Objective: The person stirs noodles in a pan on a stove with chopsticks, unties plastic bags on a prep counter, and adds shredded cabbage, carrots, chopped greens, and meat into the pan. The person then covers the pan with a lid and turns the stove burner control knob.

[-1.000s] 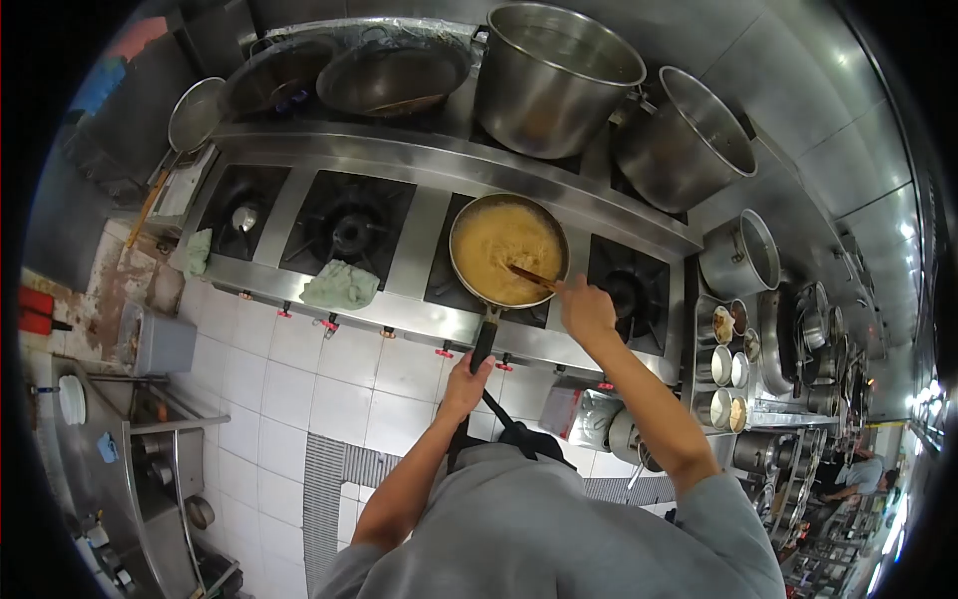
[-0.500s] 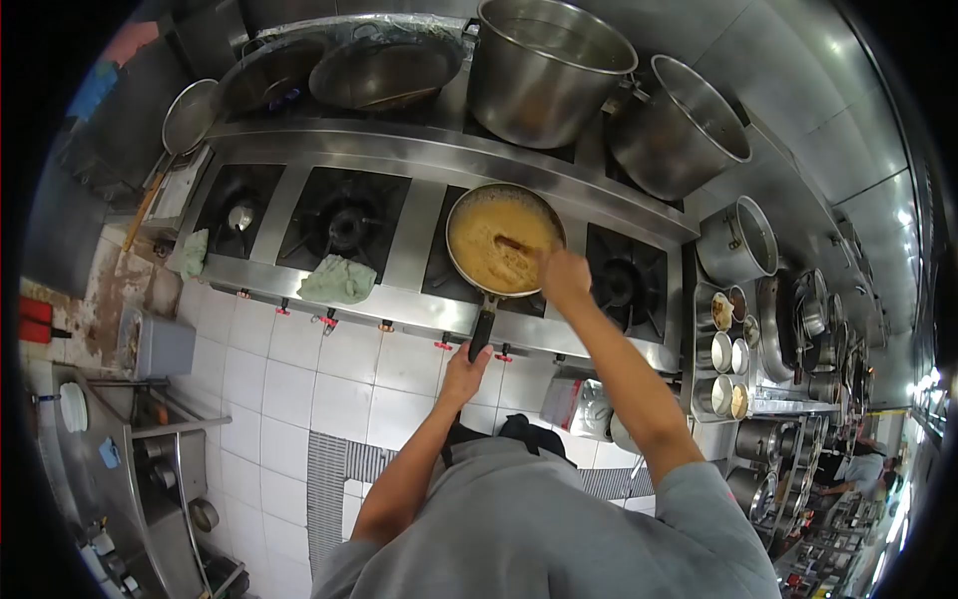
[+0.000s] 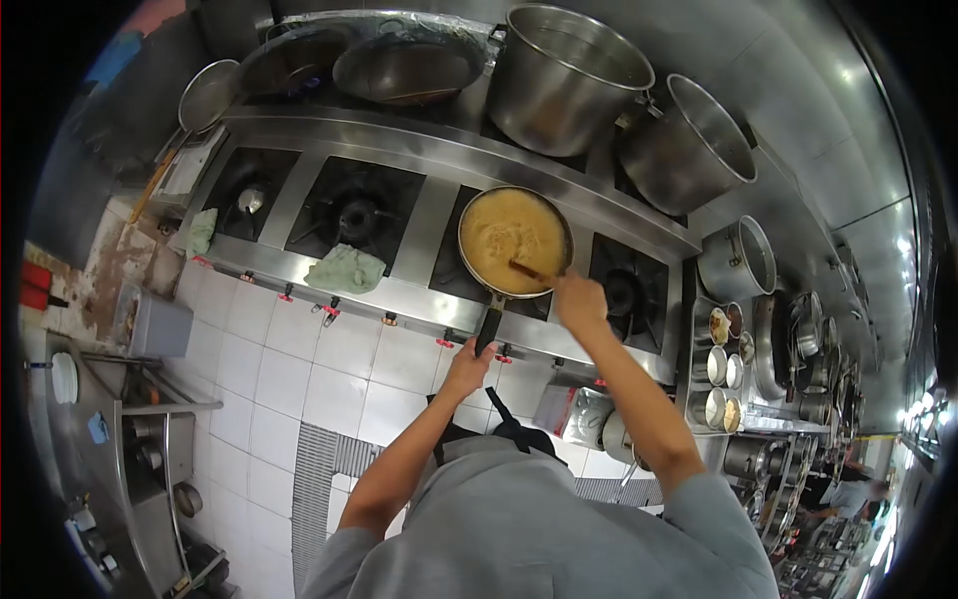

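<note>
A frying pan (image 3: 488,215) with a yellow, lumpy mixture (image 3: 509,225) in it sits on a stove burner. My left hand (image 3: 468,367) is closed round the pan's black handle, below the pan. At the pan's lower right edge, my right hand (image 3: 581,302) grips a brown wooden utensil (image 3: 532,272), whose far end is in the mixture. The part of the utensil inside my fist is hidden.
Large steel pots (image 3: 569,85) and woks (image 3: 407,72) stand behind the burners. A green cloth (image 3: 345,270) lies on the stove's front edge. Small containers (image 3: 717,365) of ingredients are at the right. A person (image 3: 850,497) is far off at the right.
The utensil has moved through the mixture, from pointing up at the pan's middle to lower right. My right hand shifted slightly down and right. My left hand still holds the handle.
</note>
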### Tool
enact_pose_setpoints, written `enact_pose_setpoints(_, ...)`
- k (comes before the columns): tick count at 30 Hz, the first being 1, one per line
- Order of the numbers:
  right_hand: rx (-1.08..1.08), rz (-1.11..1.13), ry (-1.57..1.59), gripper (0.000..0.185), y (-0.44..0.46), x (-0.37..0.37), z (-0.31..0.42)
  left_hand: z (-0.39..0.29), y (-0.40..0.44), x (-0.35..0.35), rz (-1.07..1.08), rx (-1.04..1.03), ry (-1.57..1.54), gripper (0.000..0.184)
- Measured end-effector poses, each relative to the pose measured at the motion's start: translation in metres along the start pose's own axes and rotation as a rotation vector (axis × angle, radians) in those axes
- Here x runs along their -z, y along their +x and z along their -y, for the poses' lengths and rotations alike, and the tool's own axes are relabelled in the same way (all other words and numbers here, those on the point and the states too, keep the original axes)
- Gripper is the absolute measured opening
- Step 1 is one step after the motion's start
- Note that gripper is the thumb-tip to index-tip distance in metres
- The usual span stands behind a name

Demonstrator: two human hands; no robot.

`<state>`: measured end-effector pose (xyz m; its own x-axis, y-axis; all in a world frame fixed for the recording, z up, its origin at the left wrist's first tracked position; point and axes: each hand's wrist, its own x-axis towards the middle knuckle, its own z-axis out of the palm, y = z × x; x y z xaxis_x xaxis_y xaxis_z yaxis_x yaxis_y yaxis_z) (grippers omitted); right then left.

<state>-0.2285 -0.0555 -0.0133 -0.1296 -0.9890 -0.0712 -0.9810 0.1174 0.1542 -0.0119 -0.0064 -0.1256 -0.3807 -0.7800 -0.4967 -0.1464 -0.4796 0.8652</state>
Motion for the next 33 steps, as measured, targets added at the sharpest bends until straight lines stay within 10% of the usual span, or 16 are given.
enact_pose_setpoints(28,-0.177,0.055,-0.087,0.020,-0.031,0.080,-0.013,0.013,0.007,0.000,-0.040,-0.047,0.081,0.040)
enact_pose_setpoints(33,-0.103,0.015,-0.132,0.022,0.005,-0.004,-0.006,0.008,0.005,0.003,0.038,0.017,0.040,0.036)
